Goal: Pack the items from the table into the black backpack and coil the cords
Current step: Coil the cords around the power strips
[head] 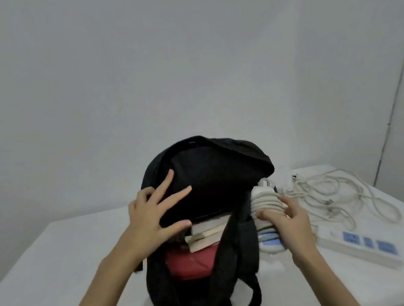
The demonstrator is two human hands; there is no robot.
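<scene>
left hand [153, 216]: fingers spread on backpack [223, 175] | right hand [289, 221]: grips coiled cord [266, 204]

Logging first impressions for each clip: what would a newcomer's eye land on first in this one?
The black backpack at the table's centre, mouth open, showing books and something red inside. The left hand presses the flap back with spread fingers, while the right hand grips a power strip wound in its cord beside the bag. Further right lie a loose cord and a second power strip.

Backpack [205, 177] mouth open, books [207, 233] filling lower part, loose cord [335, 194] cluttering right table [58, 265]
</scene>
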